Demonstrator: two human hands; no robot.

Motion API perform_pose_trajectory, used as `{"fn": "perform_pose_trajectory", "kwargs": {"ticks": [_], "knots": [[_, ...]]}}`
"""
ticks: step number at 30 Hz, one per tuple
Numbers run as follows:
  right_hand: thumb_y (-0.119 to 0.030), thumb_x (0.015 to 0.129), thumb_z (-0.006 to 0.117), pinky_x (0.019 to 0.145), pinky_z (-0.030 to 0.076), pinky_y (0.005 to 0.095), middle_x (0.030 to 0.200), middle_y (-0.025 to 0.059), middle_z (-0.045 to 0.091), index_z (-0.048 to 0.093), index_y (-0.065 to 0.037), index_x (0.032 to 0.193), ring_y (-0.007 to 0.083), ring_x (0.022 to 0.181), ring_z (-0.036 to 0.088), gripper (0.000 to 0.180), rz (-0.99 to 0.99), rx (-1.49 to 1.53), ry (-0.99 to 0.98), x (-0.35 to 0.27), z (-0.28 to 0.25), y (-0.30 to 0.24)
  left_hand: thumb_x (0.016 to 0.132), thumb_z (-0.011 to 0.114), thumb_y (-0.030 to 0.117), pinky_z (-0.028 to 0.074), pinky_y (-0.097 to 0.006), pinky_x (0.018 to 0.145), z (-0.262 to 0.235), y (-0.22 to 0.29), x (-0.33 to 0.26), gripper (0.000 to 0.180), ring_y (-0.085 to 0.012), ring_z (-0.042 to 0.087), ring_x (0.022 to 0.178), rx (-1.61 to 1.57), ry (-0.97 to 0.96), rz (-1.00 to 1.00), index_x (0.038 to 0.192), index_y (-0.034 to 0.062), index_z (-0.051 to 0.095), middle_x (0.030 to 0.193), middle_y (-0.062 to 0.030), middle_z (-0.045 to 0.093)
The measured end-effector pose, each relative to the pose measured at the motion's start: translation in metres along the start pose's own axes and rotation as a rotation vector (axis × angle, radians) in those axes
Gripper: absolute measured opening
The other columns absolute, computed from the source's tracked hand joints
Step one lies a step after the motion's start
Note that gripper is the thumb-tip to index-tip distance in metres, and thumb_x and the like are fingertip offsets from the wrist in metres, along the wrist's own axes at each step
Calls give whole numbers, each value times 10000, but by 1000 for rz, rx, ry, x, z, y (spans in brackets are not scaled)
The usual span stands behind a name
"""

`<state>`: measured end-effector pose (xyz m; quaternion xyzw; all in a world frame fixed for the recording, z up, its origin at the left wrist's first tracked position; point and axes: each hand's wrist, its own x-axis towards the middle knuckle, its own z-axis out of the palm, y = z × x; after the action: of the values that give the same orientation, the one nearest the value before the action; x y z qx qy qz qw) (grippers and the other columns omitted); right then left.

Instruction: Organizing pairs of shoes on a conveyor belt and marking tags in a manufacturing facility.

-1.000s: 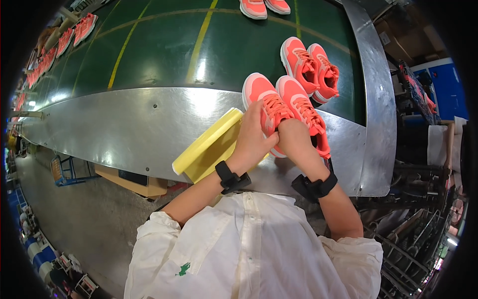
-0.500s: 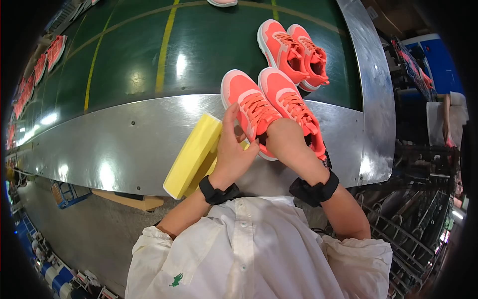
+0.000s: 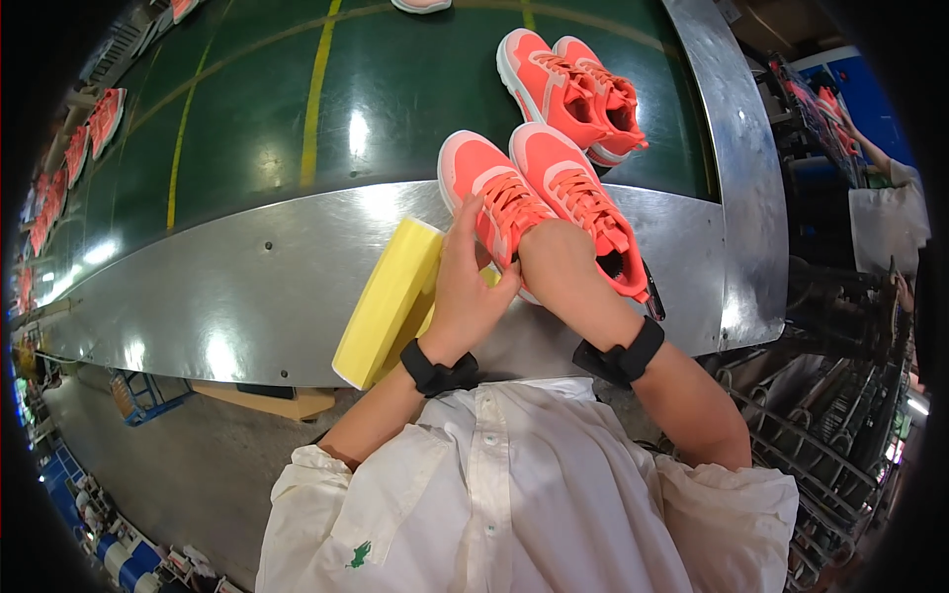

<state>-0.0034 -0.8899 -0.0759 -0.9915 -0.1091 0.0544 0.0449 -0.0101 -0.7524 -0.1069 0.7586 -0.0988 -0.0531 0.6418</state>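
Note:
Two coral-pink sneakers with orange laces lie side by side at the metal edge in front of me, toes pointing away. My left hand (image 3: 465,292) grips the left sneaker (image 3: 471,158) along its outer side, thumb near the heel. Over the opening of that same shoe, my right hand (image 3: 565,267) bends down, its fingers hidden inside or behind the collar. The right sneaker (image 3: 550,156) rests against it, untouched as far as I can see. Left of my left hand, a long yellow block (image 3: 381,311) leans on the metal edge.
Another pair of coral sneakers (image 3: 554,94) stands on the green belt (image 3: 247,109) beyond. A dark pen-like object (image 3: 653,293) lies beside the right sneaker's heel. More sneakers (image 3: 74,153) line the far left. Metal racks (image 3: 791,445) and another person's arm (image 3: 870,148) are at right.
The right hand has shifted slightly up and left over the left sneaker's opening. The view has moved a little; the sneakers and the left hand hold nearly the same arrangement.

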Motion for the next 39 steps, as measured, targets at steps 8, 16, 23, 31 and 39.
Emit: {"fn": "perform_pose_trajectory", "kwargs": {"ticks": [8,16,23,31,39], "knots": [[-171,760,677,680,510,409,781,131,659,681,-39,857,337,764,644,163,-105,483,-34,-27,-35,19,774,719,143,442,-419,975,-21,17,-2,735,-374,422,1264,188,-178,-18,1399,34,347,1460,-219,334],[-251,730,755,790,465,420,971,144,640,641,-103,1094,322,916,601,409,-83,306,118,-97,-73,54,747,764,192,339,-488,1042,-75,20,-63,679,-427,362,1291,921,-77,252,1327,43,445,1402,-227,362],[-385,650,791,740,426,436,828,133,577,653,-150,999,302,853,563,443,-111,73,109,-68,-28,49,700,776,164,385,-457,956,-64,18,-82,606,-380,448,1170,1032,-98,195,1224,52,493,1264,-184,444],[-392,796,743,748,532,360,967,95,692,666,-95,1090,227,881,671,425,204,1165,70,-68,-79,85,704,745,101,428,-446,925,-76,0,-76,542,-365,499,1101,970,-82,124,1185,64,498,1208,-156,501],[-393,963,528,964,487,447,1254,167,551,421,-39,1337,285,1128,579,525,313,2080,365,71,-164,195,761,647,79,469,-434,865,-81,21,-49,458,-355,564,1034,888,-122,101,1193,32,502,1170,-181,566]]}}
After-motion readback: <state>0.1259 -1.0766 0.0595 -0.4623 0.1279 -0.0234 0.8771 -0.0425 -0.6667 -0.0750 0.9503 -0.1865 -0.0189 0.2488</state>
